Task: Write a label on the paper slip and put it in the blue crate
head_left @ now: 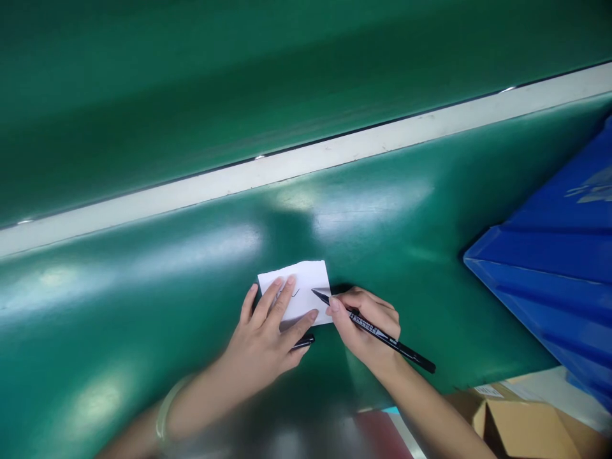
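A small white sheet of paper point(313, 277) with a torn-looking top edge lies on the green work surface, bearing a few short dark pen strokes. My left hand point(265, 338) rests on its left part, several fingers spread flat over the sheet and partly covering the strokes. Between that hand's thumb and index finger sits a black marker cap point(304, 342). My right hand point(366, 319) grips a black marker pen point(382, 335) with pale lettering. The pen's tip is at the paper, right of the strokes; whether it touches I cannot tell.
A pale strip point(306, 162) crosses the green surface point(191, 287) diagonally beyond the paper. To the right stands a large blue ribbed plastic container point(549, 255). At the lower right is an open cardboard box point(530, 427), with a dark red item point(382, 433) near the bottom edge.
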`<action>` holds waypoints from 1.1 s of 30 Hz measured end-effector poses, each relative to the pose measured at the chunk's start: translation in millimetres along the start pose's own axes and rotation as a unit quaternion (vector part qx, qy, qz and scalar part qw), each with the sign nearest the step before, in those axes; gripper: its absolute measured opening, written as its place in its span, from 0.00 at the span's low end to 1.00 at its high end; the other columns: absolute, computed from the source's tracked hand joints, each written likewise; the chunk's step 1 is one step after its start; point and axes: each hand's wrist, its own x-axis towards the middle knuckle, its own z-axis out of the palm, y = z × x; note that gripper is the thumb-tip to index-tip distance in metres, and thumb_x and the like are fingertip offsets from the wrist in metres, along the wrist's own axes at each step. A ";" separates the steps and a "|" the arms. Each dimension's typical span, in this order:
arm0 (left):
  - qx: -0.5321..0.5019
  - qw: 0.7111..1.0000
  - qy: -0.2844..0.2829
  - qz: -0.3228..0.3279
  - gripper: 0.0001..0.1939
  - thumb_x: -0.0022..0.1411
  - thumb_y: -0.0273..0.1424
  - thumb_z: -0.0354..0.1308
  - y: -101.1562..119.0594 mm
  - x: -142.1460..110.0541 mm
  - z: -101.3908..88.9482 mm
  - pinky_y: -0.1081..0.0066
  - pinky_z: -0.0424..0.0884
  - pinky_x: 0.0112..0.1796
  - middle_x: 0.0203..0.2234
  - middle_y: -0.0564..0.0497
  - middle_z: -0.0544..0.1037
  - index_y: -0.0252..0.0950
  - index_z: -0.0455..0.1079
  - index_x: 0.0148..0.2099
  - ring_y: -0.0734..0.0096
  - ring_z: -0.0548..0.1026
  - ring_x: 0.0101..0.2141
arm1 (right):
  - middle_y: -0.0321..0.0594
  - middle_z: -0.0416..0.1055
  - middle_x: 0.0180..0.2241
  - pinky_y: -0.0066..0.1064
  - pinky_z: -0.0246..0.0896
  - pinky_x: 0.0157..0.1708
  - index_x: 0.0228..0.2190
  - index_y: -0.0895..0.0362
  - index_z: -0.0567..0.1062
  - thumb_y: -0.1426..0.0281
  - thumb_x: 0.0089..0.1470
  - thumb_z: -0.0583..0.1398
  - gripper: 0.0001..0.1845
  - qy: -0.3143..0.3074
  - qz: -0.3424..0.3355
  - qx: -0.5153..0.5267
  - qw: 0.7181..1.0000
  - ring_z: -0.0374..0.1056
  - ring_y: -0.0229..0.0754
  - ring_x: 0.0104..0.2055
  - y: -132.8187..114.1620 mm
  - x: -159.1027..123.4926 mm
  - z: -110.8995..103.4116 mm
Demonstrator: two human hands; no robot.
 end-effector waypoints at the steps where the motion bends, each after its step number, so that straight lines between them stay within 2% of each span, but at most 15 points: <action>1: -0.001 1.000 0.000 0.000 0.26 0.66 0.39 0.57 0.0 0.0 -0.2 0.45 0.39 0.62 0.65 0.31 0.55 0.47 0.60 0.65 0.42 0.49 0.66 | 0.34 0.70 0.23 0.29 0.61 0.26 0.30 0.57 0.71 0.80 0.58 0.62 0.08 0.001 -0.001 0.000 1.000 0.66 0.37 0.24 0.1 0.0 -0.1; 13: 0.002 1.000 -0.001 0.000 0.24 0.67 0.38 0.56 0.2 0.0 -0.2 0.45 0.39 0.62 0.65 0.31 0.55 0.46 0.63 0.63 0.42 0.49 0.66 | 0.34 0.69 0.25 0.29 0.62 0.26 0.31 0.57 0.72 0.79 0.59 0.62 0.07 0.001 -0.014 -0.013 1.000 0.65 0.36 0.25 0.1 -1.1 1.6; 18: 0.009 1.000 -0.002 0.000 0.25 0.67 0.37 0.56 0.1 -0.4 -0.3 0.45 0.39 0.62 0.67 0.34 0.50 0.47 0.61 0.64 0.41 0.51 0.65 | 0.35 0.71 0.25 0.29 0.62 0.27 0.31 0.57 0.72 0.79 0.59 0.62 0.07 0.003 -0.016 -0.006 1.000 0.67 0.37 0.26 1.2 -1.6 2.3; 21: 0.012 1.000 0.005 0.001 0.25 0.66 0.38 0.57 -0.2 -0.5 0.3 0.45 0.40 0.62 0.68 0.36 0.48 0.47 0.61 0.64 0.41 0.53 0.65 | 0.33 0.68 0.23 0.28 0.60 0.25 0.29 0.57 0.71 0.78 0.59 0.61 0.08 0.000 -0.024 -0.018 1.000 0.64 0.36 0.24 0.0 0.1 1.8; 24: 0.011 1.000 0.008 0.004 0.25 0.66 0.37 0.57 -0.4 -0.6 0.7 0.45 0.40 0.62 0.68 0.35 0.49 0.46 0.62 0.64 0.42 0.52 0.65 | 0.32 0.64 0.20 0.28 0.56 0.23 0.26 0.57 0.69 0.77 0.60 0.60 0.11 -0.005 -0.020 -0.021 1.000 0.61 0.35 0.21 -0.9 0.7 0.2; 30: 0.009 1.000 -0.001 0.005 0.25 0.68 0.37 0.55 -0.2 -0.3 0.2 0.43 0.42 0.61 0.66 0.31 0.53 0.46 0.59 0.65 0.43 0.47 0.66 | 0.35 0.70 0.25 0.28 0.60 0.26 0.30 0.57 0.71 0.79 0.60 0.60 0.08 0.036 -0.013 -0.012 0.999 0.65 0.36 0.25 0.0 -0.8 -1.0; 33: 0.007 1.000 0.002 0.009 0.24 0.68 0.37 0.55 -0.5 -0.3 -0.1 0.43 0.41 0.61 0.65 0.30 0.53 0.45 0.60 0.65 0.43 0.47 0.66 | 0.34 0.68 0.23 0.27 0.58 0.26 0.29 0.57 0.69 0.79 0.60 0.60 0.09 0.025 -0.020 -0.029 0.999 0.63 0.36 0.24 0.2 -0.1 -1.0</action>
